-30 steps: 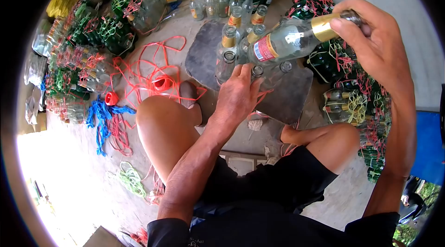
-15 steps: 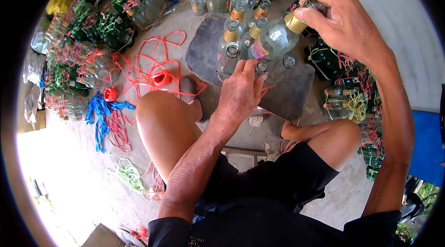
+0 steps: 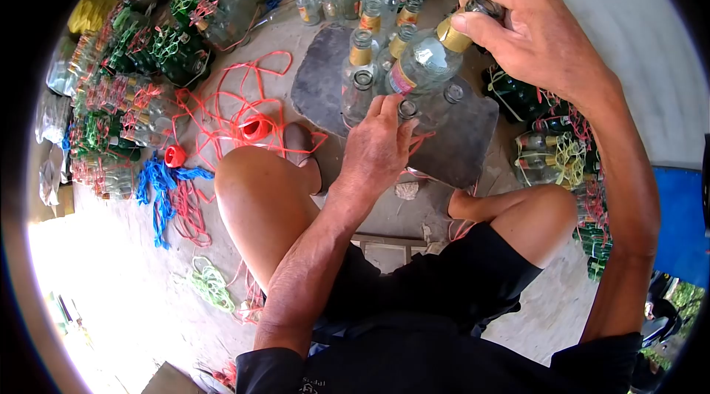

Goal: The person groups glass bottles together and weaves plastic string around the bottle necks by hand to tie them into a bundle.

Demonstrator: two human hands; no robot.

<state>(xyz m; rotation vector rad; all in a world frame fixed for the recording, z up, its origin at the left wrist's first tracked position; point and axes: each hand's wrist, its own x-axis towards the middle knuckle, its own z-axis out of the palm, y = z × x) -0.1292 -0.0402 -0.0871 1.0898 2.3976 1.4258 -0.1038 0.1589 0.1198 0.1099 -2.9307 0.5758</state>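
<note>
From my distant place I am watching the right hand (image 3: 532,35), and its fingers are closing around the neck of a tilted glass bottle (image 3: 429,61). This bottle is leaning down to the left, its lower part coming among the standing bottles on the dark slab (image 3: 318,72). The left hand (image 3: 372,146) is reaching to the front of the group, the fingers bending beside the short-necked bottle (image 3: 407,108); I cannot tell if they are really gripping it.

What is worrying me is the base of the tilted glass bottle. If I am lowering it at this slant, its edge could be knocking the gold-collared bottle (image 3: 360,57) or the clear bottle (image 3: 446,107), and the glass could be chipping or one bottle tipping over. The right hand is holding only high at the neck, so the heavy lower part could be swinging. The left fingers are resting close, and they could be getting pinched between glass and glass. Also the red strap (image 3: 418,145) is lying near the bottles, and if it is slipping under a base, that bottle could be standing unsteadily.
</note>
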